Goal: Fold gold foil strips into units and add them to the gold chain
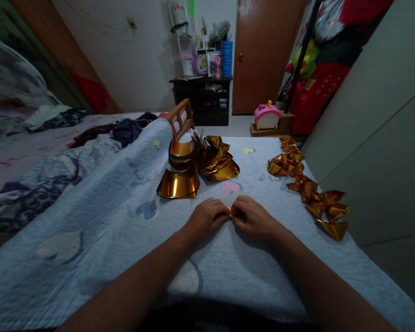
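My left hand (210, 215) and my right hand (252, 216) meet over the middle of the cloth-covered surface, fingers closed. Between their fingertips they pinch a piece of gold foil paper (230, 212), of which only a small shiny bit shows. The rest of it is hidden by my fingers. Just beyond my hands lies a fanned stack of gold foil sheets (221, 170), with a curled batch of sheets (178, 184) at its near left. To the right, folded gold foil pieces (302, 186) lie in a heap along the edge.
A light blue quilted cloth (148, 258) with heart patterns covers the surface. A small wooden frame (180, 117) stands behind the sheets. At right is a pale cabinet wall (373, 138); a pink toy (268, 116) sits farther back. Left lies a bed with clothes (126, 131).
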{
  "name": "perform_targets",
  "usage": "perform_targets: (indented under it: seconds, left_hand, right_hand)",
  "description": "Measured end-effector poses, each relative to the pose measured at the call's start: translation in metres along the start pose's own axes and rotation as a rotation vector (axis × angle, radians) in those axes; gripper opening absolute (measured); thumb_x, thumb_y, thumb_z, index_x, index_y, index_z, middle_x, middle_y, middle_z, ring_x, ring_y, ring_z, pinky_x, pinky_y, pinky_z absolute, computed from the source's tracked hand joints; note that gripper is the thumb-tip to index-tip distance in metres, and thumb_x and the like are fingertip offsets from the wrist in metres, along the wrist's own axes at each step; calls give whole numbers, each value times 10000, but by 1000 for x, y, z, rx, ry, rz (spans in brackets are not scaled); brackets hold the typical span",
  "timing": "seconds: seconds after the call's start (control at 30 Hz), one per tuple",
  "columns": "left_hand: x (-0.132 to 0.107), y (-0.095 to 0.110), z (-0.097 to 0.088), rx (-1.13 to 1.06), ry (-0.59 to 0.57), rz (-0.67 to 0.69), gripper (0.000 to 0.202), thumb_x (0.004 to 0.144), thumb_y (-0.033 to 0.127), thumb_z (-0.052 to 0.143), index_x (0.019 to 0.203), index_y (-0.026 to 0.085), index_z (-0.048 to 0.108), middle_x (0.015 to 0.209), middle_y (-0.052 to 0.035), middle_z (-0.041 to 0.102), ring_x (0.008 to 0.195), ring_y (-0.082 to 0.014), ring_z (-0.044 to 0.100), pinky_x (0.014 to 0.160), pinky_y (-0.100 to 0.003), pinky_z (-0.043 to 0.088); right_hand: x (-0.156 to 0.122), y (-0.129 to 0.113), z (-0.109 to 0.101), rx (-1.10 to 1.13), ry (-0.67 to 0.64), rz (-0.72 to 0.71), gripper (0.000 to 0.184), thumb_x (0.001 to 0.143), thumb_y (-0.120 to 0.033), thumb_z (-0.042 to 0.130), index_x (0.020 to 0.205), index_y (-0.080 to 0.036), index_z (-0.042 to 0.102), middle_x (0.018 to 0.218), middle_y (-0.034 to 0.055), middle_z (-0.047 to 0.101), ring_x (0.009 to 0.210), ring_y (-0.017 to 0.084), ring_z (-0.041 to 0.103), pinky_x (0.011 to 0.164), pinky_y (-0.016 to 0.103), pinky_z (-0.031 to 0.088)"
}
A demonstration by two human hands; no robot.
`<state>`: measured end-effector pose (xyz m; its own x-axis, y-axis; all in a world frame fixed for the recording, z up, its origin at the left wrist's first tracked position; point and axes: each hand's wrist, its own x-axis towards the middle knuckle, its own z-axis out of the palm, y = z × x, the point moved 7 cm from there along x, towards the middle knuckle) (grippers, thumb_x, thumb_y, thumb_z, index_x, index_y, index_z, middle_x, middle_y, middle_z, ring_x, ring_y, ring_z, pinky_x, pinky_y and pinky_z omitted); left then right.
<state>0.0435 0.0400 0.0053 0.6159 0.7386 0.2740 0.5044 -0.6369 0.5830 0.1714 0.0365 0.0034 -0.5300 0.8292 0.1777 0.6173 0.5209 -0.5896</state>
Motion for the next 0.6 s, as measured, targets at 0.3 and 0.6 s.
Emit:
perform_targets:
  seconds: [0.3,0.6]
  left_hand:
    - [-1,-2,-3,-9,7,-137,117,840,104,637,914,194,642,878,-22,680,867,-193,607,787,-308,463]
    - [-2,1,-5,61,36,16,216,832,137,663,1041,184,683,1037,-73,679,996,-235,580,905,-378,465]
  right_hand:
    - [3,4,7,-70,-38,14,49,851,-143,673,833,-177,642,857,41,594,869,199,530,785,314,386]
    - [1,3,2,-35,8,71,116,797,-121,665,882,-181,614,837,24,605,801,181,509,715,290,361]
